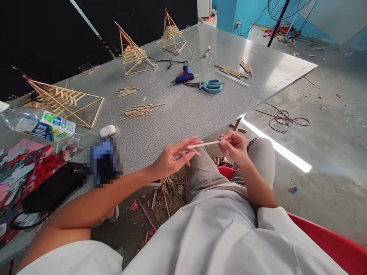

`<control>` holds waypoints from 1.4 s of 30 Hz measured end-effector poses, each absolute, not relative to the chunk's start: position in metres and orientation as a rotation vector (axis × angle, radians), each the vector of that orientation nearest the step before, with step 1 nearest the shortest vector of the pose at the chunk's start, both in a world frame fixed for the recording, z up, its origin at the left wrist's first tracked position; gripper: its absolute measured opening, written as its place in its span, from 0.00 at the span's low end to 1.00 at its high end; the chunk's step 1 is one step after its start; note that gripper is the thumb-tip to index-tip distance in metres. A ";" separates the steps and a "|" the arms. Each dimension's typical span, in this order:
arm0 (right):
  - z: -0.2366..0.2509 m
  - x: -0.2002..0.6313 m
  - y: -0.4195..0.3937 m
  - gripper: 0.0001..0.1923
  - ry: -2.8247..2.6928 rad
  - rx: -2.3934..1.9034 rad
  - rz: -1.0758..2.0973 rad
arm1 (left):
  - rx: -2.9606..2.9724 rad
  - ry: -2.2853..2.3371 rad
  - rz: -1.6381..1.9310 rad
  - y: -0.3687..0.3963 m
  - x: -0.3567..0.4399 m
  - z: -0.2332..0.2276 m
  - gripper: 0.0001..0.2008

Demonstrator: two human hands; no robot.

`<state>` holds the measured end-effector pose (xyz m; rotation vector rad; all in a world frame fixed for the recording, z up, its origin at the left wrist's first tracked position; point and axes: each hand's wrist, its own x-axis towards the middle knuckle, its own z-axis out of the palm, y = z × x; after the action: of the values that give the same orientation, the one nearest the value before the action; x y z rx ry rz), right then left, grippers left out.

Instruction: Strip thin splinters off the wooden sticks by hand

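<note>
The right hand (233,147) pinches one end of a thin wooden stick (204,144). The stick runs level toward the left hand (172,158) — open-fingered, apparently just touching its far tip.

A thin, pale wooden stick (204,144), straight and round in section, is held nearly horizontal just off the near edge of the table, above the person's lap. Its right end is pinched in the fingertips of the right hand (233,147). Its left end rests against the extended fingers of the left hand (172,158).
</note>
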<state>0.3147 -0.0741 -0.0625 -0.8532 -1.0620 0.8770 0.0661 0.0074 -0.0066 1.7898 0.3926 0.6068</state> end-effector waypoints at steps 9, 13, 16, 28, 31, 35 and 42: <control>-0.082 0.251 -0.067 0.31 -1.119 -0.963 1.142 | 1.707 0.485 0.869 0.009 0.067 -0.006 0.17; -0.081 0.241 -0.073 0.29 -1.287 -0.934 1.194 | 1.698 0.515 0.763 0.007 0.065 -0.002 0.20; -0.083 0.234 -0.075 0.28 -1.281 -0.926 1.202 | 1.638 0.468 0.685 0.006 0.064 -0.001 0.22; -0.098 0.201 -0.078 0.20 -1.231 -0.883 1.210 | 1.296 0.438 0.637 0.003 0.068 -0.010 0.19; -0.095 0.201 -0.077 0.16 -1.267 -0.872 1.217 | 1.225 0.428 0.587 0.004 0.069 -0.009 0.18; -0.091 0.199 -0.076 0.10 -1.315 -0.817 1.209 | 1.247 0.471 0.521 0.000 0.068 -0.008 0.19; -0.097 0.190 -0.077 0.09 -1.348 -0.856 1.129 | 1.415 0.509 0.485 -0.007 0.065 -0.006 0.25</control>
<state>0.1896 -0.0769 -0.0973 -0.8557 -1.3481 1.1293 0.0653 -0.0072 -0.0056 1.4147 0.5087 0.4855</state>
